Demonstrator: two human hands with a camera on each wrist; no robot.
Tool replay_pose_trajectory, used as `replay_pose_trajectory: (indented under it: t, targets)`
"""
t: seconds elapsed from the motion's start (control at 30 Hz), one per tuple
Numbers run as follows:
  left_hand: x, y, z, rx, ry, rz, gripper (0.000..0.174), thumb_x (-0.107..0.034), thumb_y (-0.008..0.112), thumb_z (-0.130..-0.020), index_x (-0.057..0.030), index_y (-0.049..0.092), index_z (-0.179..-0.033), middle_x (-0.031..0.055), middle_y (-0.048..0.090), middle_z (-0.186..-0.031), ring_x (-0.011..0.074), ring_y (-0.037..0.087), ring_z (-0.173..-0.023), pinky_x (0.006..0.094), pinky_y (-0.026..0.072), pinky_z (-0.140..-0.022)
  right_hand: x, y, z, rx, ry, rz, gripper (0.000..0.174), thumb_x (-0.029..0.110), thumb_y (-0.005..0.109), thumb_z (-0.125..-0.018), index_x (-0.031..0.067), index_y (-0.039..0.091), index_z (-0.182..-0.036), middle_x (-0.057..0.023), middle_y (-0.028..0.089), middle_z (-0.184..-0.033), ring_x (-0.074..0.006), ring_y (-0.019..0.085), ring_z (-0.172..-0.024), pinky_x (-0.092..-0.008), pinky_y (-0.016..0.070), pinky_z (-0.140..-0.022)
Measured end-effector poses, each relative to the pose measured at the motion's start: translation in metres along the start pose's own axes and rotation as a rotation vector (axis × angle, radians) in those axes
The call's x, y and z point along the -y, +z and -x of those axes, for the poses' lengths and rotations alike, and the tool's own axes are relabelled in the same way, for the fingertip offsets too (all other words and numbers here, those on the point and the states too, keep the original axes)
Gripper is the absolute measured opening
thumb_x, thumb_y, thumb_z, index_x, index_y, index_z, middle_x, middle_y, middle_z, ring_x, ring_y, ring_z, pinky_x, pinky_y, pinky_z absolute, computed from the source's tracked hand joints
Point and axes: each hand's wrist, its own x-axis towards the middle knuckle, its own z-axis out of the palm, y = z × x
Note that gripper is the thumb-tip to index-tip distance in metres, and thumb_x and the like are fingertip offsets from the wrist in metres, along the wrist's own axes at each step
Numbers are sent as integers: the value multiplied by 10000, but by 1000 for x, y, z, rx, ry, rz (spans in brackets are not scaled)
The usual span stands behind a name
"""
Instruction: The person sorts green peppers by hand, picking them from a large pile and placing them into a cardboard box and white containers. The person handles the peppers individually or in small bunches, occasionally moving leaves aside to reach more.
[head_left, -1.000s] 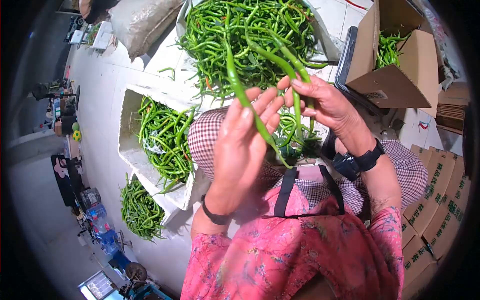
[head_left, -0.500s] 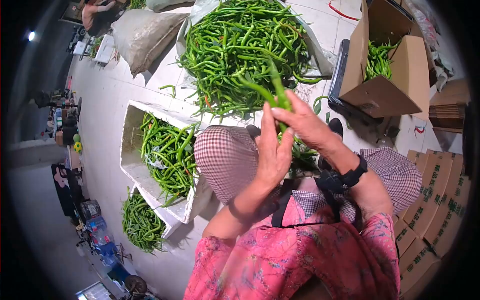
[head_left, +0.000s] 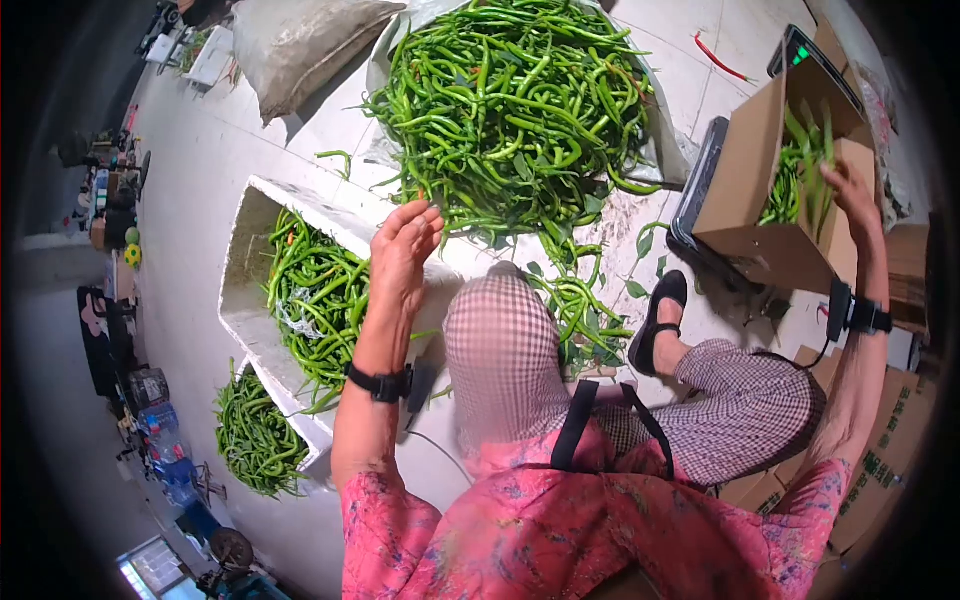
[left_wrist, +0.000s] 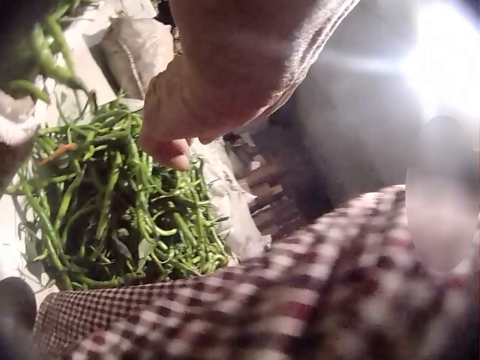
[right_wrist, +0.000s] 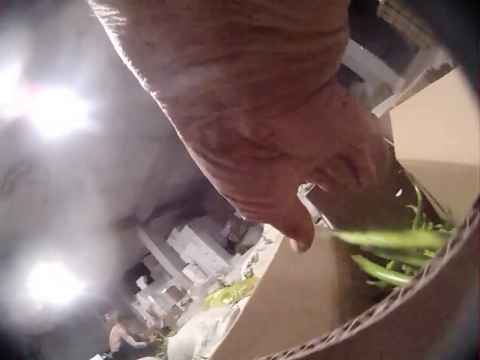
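My right hand [head_left: 855,200] is over the open cardboard box [head_left: 745,190] at the right. Blurred green chili peppers [head_left: 812,160] are just beyond its fingertips, inside the box. In the right wrist view, the thumb and fingers stand apart, and a long green pepper [right_wrist: 394,238] lies clear of them. My left hand [head_left: 400,255] hangs loosely curled with nothing in it, between the white foam box [head_left: 240,265] and the big heap of green chili peppers [head_left: 510,110]. In the left wrist view, its fingers [left_wrist: 169,152] overlap the heap.
A smaller pile of peppers [head_left: 580,310] lies on the floor by my foot. More peppers [head_left: 258,430] are at the left. A stuffed sack [head_left: 300,50] stands behind the foam box. The cardboard box sits on a dark scale platform [head_left: 700,185]; one red pepper [head_left: 725,60] lies near it.
Both hands were together holding a few green peppers in front of my chest. Since then, the right hand has carried peppers to the cardboard box and released them, while the left moved leftward, without peppers.
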Motion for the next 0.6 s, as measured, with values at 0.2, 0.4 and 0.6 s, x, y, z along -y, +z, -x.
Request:
replay_pose_trajectory:
  t: [0.2,0.4,0.6]
  targets:
    - [52,-18,-122,-147,-47,-17,316,-93,559,-907,50,508,-1184,163,609,-1090,166,616,-822,243,525,-687,149,72,66,186,-426,-146,396,268,566,-915,8,555,-1214,-62,615,-1106,-134,555,-1003,-283,432,-865]
    - [86,-5,-199,-170,-155,201,284,-357,667,-855,-116,599,-989,-3,563,-796,109,465,-588,270,315,-475,251,250,51,466,-763,-111,303,238,604,-878,-19,636,-1037,-134,673,-910,-201,633,-812,-326,493,-730]
    - [118,18,-237,-166,-232,354,428,-334,660,-869,-50,557,-1173,107,640,-1069,259,629,-958,441,527,-832,314,392,-10,291,-912,-51,370,301,603,-867,-25,631,-1041,-190,663,-987,-332,639,-894,-383,490,-798]
